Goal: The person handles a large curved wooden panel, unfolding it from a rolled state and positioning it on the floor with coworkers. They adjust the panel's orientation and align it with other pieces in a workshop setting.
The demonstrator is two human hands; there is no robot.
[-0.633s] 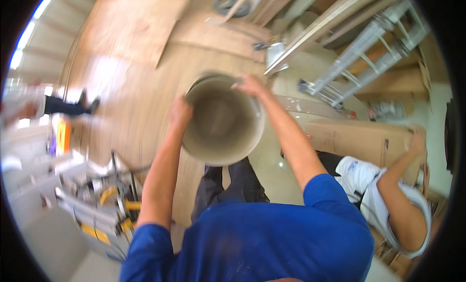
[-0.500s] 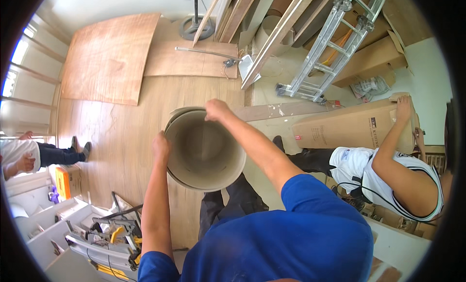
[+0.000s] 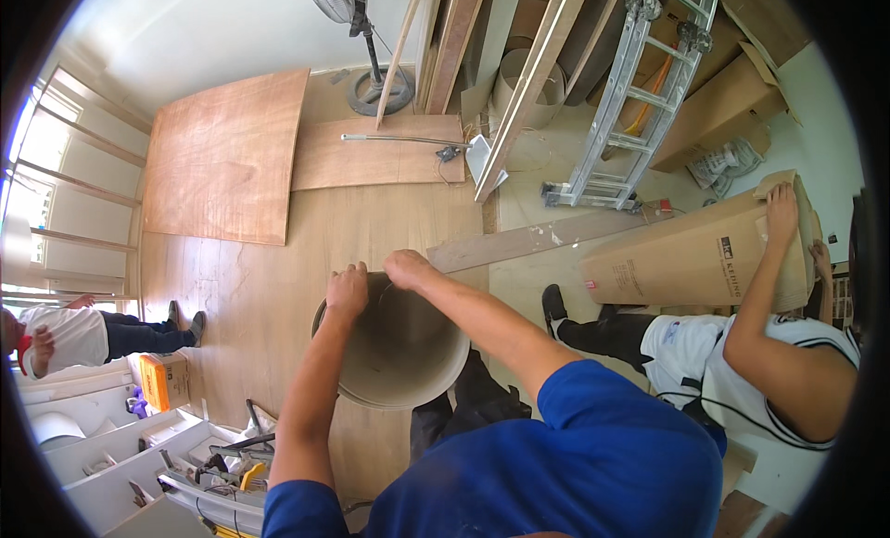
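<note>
Here, the left hand and right hand grip a big, round, grey-brown tube by its far edge.
Its wide top is open, dark inside, pale-rimmed, near black cloth trousers.

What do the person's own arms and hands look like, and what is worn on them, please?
The left hand and the right hand have no gloves, and no watch shows at either wrist. The forearms are uncovered, with no cable or marking visible. The short sleeves are solid blue, matching the shirt, without any visible print.
</note>
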